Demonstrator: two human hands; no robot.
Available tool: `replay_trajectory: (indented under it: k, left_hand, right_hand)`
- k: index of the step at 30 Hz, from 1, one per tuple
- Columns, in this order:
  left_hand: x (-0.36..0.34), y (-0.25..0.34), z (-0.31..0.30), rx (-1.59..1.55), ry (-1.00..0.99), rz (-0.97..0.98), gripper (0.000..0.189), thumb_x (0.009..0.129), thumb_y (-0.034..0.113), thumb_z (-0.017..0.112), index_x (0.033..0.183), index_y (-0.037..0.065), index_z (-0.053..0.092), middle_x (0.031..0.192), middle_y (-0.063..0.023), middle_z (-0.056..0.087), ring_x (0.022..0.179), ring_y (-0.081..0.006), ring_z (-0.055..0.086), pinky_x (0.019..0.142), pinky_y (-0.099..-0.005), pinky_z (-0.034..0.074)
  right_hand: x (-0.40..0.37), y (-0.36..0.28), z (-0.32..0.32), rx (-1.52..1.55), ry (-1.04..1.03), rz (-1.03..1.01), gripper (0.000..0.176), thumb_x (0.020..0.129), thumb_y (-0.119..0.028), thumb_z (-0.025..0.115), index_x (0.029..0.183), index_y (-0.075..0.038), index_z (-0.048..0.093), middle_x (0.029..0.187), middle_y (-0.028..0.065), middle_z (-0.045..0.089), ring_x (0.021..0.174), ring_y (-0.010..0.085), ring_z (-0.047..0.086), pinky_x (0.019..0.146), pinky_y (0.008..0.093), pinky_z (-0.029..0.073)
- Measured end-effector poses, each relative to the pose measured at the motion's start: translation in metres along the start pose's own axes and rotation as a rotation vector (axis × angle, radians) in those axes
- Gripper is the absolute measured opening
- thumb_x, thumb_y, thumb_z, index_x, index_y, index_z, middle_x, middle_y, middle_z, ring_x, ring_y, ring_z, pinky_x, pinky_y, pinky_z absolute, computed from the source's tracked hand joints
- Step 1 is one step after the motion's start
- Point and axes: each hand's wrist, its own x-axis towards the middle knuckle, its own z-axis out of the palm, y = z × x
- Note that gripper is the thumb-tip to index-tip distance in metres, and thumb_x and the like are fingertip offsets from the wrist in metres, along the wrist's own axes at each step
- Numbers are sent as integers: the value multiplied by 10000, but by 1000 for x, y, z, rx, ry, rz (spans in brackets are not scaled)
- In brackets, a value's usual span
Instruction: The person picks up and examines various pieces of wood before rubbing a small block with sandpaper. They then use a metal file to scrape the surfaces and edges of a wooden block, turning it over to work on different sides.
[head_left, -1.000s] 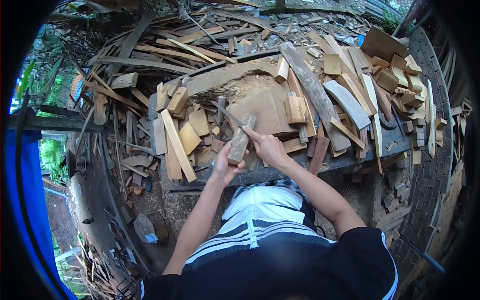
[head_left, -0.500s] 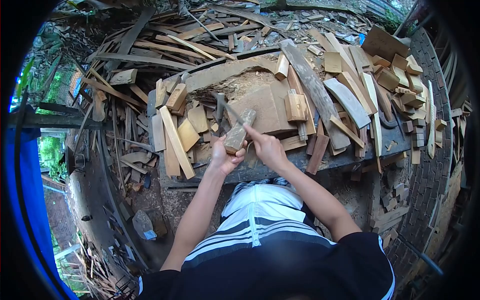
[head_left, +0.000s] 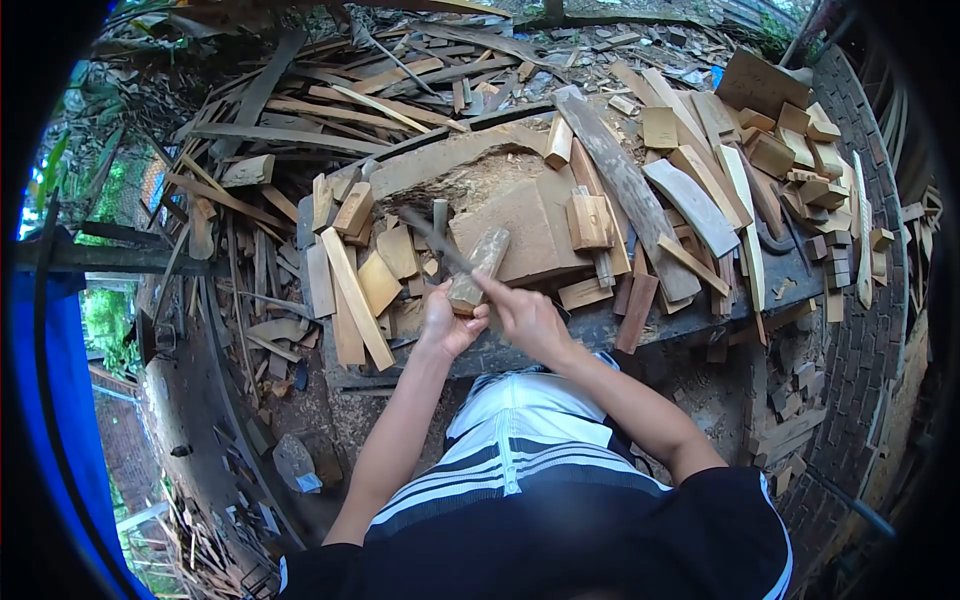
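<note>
A small wooden block (head_left: pixel 481 268) with a worn, pale face is held by my left hand (head_left: pixel 452 322), its fingers wrapped round the lower end. My right hand (head_left: pixel 530 318) is closed round the near end of a long thin dark tool (head_left: pixel 437 240), blurred by motion, that slants up and to the left over the block. The hidden part of its grip lies inside my right hand. Behind the block sits a large angular wooden block (head_left: pixel 535 225), and a dark upright metal piece (head_left: pixel 440 215) stands to its left.
Wood offcuts cover the workbench (head_left: pixel 400 372). A long grey plank (head_left: pixel 630 185), a curved grey board (head_left: pixel 692 208) and a notched wooden block (head_left: pixel 590 222) lie to the right. Scrap strips (head_left: pixel 300 135) are heaped behind. A blue sheet (head_left: pixel 55 400) hangs at the far left.
The tool has shifted left and lower across the wooden block, and my right hand has moved slightly down and left. My left hand still holds the block. The camera view has shifted slightly.
</note>
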Motion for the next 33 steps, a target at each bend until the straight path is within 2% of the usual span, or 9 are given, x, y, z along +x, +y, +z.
replay_trajectory:
  k: [3,6,11,13,16,19,23,29,33]
  left_hand:
    - [4,0,-2,-5,56,-42,461,1052,369,209,1146,33,511,922,-152,601,566,-209,492,419,-275,372]
    - [2,-5,2,-35,13,-1,464,1051,343,218,1188,-2,498,985,-179,609,570,-204,498,405,-272,384]
    - [8,-1,-2,18,73,42,444,1053,311,230,1189,-20,494,984,-182,597,572,-194,491,397,-269,391]
    - [6,-1,2,0,85,20,427,1052,303,242,1187,-11,498,963,-165,591,574,-194,488,398,-267,381]
    - [0,-1,6,-15,32,30,419,1049,301,238,1187,7,502,954,-154,584,578,-198,485,397,-263,365]
    - [5,2,2,-32,39,13,411,1048,299,240,1169,7,503,932,-158,582,577,-200,489,397,-264,371]
    - [7,5,-6,35,59,7,392,1049,302,250,1120,12,504,884,-140,581,550,-208,493,373,-259,364]
    - [4,4,-5,27,36,17,261,1044,238,259,1178,139,461,862,-79,555,556,-211,506,378,-239,314]
    - [10,6,-13,31,-5,-40,271,1049,280,279,1171,120,461,881,-95,575,549,-207,502,386,-241,319]
  right_hand:
    - [-15,-5,-9,-30,-23,-93,550,909,-112,545,1425,-296,502,809,245,669,747,423,671,649,524,543]
    - [12,28,-6,-78,9,166,541,907,-116,510,1425,-273,497,784,258,663,725,425,671,644,520,546]
    - [-15,-2,-7,30,34,-86,582,891,-84,554,1437,-273,485,783,261,657,740,429,666,665,533,534]
    - [-19,-4,-16,-6,-12,-93,591,886,-88,568,1435,-288,485,822,270,661,768,418,670,669,527,537]
    - [9,37,-7,-57,34,149,545,913,-106,540,1432,-264,489,777,273,652,709,418,669,626,518,542]
    - [3,22,-4,30,101,30,528,921,-99,516,1430,-235,493,751,281,640,697,438,660,617,526,533]
    - [-27,-15,-22,-22,-81,-25,587,899,-95,543,1450,-284,468,790,249,666,736,419,676,663,518,539]
    - [18,24,-1,-98,33,192,509,919,-132,542,1411,-261,516,769,273,648,718,439,660,629,535,535]
    - [-33,-18,-16,-58,-77,-21,609,888,-69,561,1450,-286,471,759,219,645,712,406,663,676,516,541]
